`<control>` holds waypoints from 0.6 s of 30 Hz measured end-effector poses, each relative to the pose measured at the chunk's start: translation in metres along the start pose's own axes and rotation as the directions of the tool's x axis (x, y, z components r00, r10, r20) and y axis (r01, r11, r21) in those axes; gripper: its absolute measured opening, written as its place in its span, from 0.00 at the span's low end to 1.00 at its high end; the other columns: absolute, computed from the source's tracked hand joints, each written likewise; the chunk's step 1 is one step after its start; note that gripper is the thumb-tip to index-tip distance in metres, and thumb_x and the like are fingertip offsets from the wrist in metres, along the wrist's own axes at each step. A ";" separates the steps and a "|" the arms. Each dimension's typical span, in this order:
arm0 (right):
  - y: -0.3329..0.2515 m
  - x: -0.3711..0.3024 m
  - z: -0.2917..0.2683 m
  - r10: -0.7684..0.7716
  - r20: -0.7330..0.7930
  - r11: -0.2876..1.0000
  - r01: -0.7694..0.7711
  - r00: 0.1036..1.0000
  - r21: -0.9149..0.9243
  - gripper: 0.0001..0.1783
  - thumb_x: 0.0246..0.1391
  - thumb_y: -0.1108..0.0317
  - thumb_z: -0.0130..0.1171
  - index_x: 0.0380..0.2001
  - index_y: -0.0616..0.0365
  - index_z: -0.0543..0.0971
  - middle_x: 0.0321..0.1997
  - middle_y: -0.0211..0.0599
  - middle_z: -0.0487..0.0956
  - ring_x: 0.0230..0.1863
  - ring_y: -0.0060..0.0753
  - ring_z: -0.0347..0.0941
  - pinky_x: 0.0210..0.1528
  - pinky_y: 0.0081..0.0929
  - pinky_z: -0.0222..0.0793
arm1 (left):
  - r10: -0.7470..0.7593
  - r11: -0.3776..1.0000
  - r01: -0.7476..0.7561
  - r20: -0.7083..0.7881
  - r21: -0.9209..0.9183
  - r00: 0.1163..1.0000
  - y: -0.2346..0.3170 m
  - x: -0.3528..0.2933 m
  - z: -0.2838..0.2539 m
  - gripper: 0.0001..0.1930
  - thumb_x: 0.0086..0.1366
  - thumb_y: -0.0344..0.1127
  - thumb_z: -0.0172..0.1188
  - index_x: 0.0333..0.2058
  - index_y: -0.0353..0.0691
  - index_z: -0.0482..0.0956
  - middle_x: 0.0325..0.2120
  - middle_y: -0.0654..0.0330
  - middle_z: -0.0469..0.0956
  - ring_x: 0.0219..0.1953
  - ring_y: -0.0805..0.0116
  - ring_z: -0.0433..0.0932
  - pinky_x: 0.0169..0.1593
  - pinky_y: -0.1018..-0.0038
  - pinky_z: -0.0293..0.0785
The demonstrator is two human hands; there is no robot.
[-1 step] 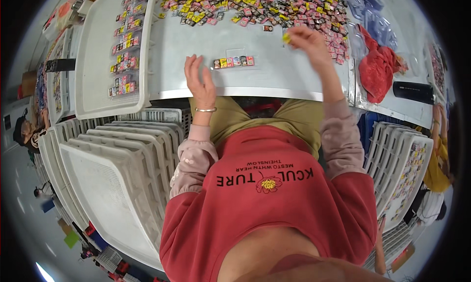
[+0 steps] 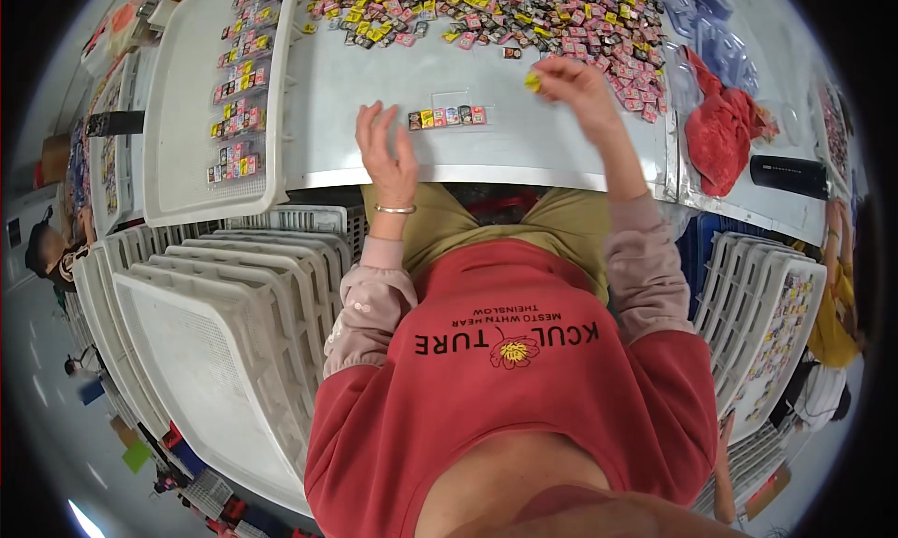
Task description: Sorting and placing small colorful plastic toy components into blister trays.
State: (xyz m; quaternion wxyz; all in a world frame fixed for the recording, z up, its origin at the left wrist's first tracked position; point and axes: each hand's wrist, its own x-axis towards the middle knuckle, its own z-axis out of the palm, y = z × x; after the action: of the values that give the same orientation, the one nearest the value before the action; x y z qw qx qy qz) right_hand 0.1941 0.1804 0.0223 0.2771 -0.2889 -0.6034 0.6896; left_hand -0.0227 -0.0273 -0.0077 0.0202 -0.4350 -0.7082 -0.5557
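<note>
My right hand (image 2: pixel 577 91) is raised over the table, pinching a small yellow packet-like piece (image 2: pixel 532 81) between thumb and fingertips. In front of me on the pale table (image 2: pixel 327 89) lies a clear plastic case (image 2: pixel 488 123) with a flap folded back on its far side. A row of small coloured pieces (image 2: pixel 447 117) sits in it, mostly pink, yellow and dark. My left hand (image 2: pixel 385 150) is just left of the case, apart from it, fingers spread and holding nothing.
A heap of small pink, yellow and black pieces (image 2: pixel 486 14) covers the table's far side. At left, a white tray (image 2: pixel 173 154) holds filled cases. Empty white trays (image 2: pixel 206 341) stand stacked at lower left. A red cloth (image 2: pixel 718 131) and a black object (image 2: pixel 789 176) lie right.
My right hand has moved slightly left and toward the case with the yellow piece. My left hand has shifted a little right.
</note>
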 end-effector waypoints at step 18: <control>-0.011 -0.007 0.052 0.146 0.100 0.962 -0.164 0.984 0.216 0.16 0.53 0.73 0.59 0.47 0.59 0.77 0.35 0.25 0.76 0.37 0.23 0.79 0.36 0.15 0.71 | -0.116 0.971 0.169 0.285 -0.168 0.951 0.050 0.010 0.034 0.09 0.66 0.28 0.52 0.43 0.35 0.76 0.36 0.61 0.79 0.34 0.77 0.74 0.39 0.78 0.70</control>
State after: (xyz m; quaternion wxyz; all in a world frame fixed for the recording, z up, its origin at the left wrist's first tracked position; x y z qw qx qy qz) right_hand 0.1612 0.1419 0.0388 0.2277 -0.2733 -0.5084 0.7842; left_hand 0.0185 0.0058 0.0229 -0.1597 -0.4548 -0.6774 -0.5557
